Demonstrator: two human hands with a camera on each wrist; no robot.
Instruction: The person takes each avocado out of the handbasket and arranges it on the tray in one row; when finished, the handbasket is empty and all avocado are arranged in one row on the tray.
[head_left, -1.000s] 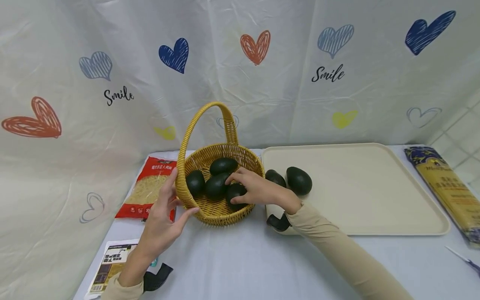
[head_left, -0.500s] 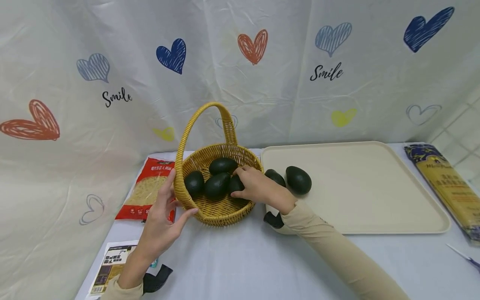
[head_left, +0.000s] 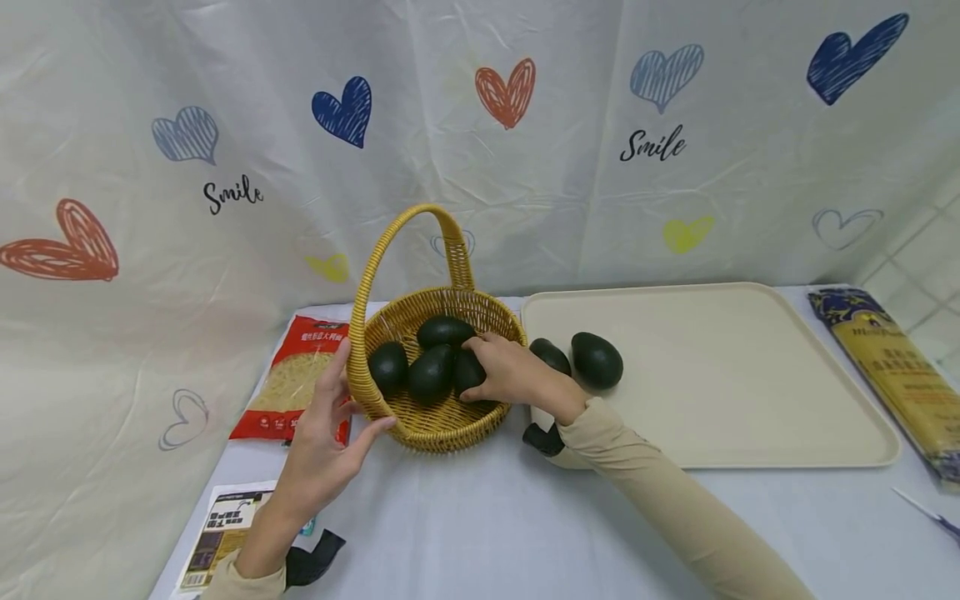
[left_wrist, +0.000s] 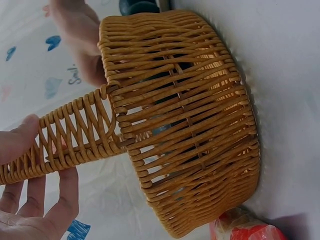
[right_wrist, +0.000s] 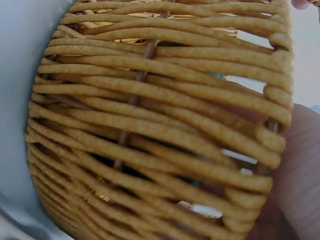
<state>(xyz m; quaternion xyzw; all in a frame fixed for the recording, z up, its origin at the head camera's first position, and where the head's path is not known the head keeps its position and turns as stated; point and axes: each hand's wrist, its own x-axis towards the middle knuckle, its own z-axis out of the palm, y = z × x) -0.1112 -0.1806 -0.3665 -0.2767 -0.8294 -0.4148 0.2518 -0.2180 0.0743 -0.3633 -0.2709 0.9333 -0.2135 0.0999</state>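
A yellow wicker basket [head_left: 442, 440] with a tall handle [head_left: 365, 333] stands on the table, holding several dark green avocados. My left hand [head_left: 326, 446] has the near base of that handle between thumb and fingers, as the left wrist view shows from the side. Reaching over the basket's right rim, my right hand [head_left: 517, 375] grips the rightmost avocado [head_left: 468, 372] inside and partly covers it. The other avocados [head_left: 432, 375] lie to its left. Basket weave [right_wrist: 150, 115] fills the right wrist view and mostly hides the right hand's fingers.
Right of the basket is a beige tray [head_left: 735, 375] with two avocados [head_left: 597, 360] at its left end. A red pasta bag [head_left: 288, 383] and a brown-white packet [head_left: 225, 533] lie left. A yellow-blue bag [head_left: 892, 375] and a purple-handled tool [head_left: 937, 522] lie far right.
My right hand has closed in over the rightmost avocado, which has shifted slightly up and is turned more upright. The left hand and the basket have stayed put.
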